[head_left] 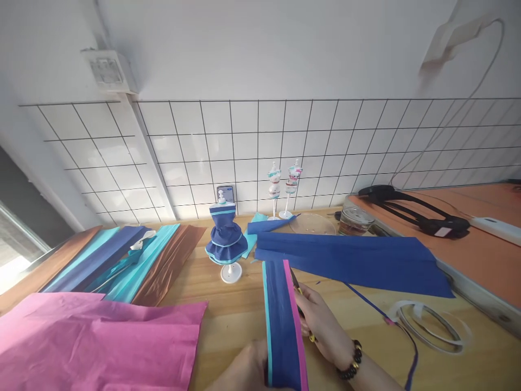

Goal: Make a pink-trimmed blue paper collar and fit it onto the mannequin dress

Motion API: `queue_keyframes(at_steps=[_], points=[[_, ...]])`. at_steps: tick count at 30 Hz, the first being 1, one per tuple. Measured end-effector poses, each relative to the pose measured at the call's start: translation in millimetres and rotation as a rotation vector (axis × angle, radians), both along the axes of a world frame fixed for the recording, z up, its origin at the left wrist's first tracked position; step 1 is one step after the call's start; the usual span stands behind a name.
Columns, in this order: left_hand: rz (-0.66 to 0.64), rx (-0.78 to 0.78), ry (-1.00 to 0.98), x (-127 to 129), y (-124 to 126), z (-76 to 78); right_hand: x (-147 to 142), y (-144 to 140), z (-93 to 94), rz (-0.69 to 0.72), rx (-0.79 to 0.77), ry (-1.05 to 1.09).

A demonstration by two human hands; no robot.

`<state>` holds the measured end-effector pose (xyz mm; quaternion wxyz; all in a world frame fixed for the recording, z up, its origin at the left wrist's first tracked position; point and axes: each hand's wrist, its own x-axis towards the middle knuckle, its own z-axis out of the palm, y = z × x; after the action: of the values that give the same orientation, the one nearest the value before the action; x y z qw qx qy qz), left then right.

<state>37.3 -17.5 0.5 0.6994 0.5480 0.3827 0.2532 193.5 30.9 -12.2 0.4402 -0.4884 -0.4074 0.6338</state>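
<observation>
Right now I see my left hand point(248, 369) low at the near edge of the view, gripping the bottom of a layered paper strip point(283, 326) — dark blue with a teal edge on one side and a pink edge on the other. The strip stands up between my two hands and runs away from me across the desk point(236, 304). My right hand point(325, 326), a dark bead bracelet point(352, 361) on its wrist, sits just beside the strip's pink edge, closed round a pair of scissors point(299, 296) with yellow handles; the blades lie against that edge. I cannot tell whether the blades are parted.

Beyond my right hand a large sheet of dark blue crepe paper point(358, 260) lies flat, and off to its outer side rests a roll of clear tape point(429, 326). Beyond my left hand stands a small mannequin in a blue paper dress point(226, 241) — further back, two bare mini mannequins point(283, 187) by the tiled wall. Out past my left hand spreads a pink paper sheet point(93, 342), with blue, teal and brown sheets point(122, 260) behind it.
</observation>
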Motion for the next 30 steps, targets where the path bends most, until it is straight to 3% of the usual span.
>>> queue_keyframes(at_steps=[2, 5, 9, 12, 18, 22, 27, 30], points=[[0.0, 0.2, 0.106, 0, 2, -1.0, 0, 0, 0.5, -0.015, -0.001, -0.004], [0.098, 0.467, 0.233, -1, 5, -1.2, -1, -1, 0.8, -0.026, 0.005, 0.005], [0.47, 0.592, 0.24, -3, 3, 0.6, -1, -3, -0.7, -0.007, 0.013, -0.006], [0.773, 0.544, 0.196, -8, 3, 6.1, -1, -4, -1.3, 0.034, 0.038, -0.017], [1.029, 0.413, 0.127, -23, 16, 18.1, -5, -13, 3.6, 0.114, 0.056, -0.011], [1.062, 0.29, -0.001, -27, 27, 10.6, -7, -21, 5.3, 0.168, 0.089, -0.007], [1.052, 0.16, 0.066, -24, 29, 1.0, -10, -29, 3.0, 0.134, 0.229, -0.139], [1.035, 0.115, 0.037, -21, 29, -0.8, -13, -31, 0.6, 0.088, 0.223, -0.185]])
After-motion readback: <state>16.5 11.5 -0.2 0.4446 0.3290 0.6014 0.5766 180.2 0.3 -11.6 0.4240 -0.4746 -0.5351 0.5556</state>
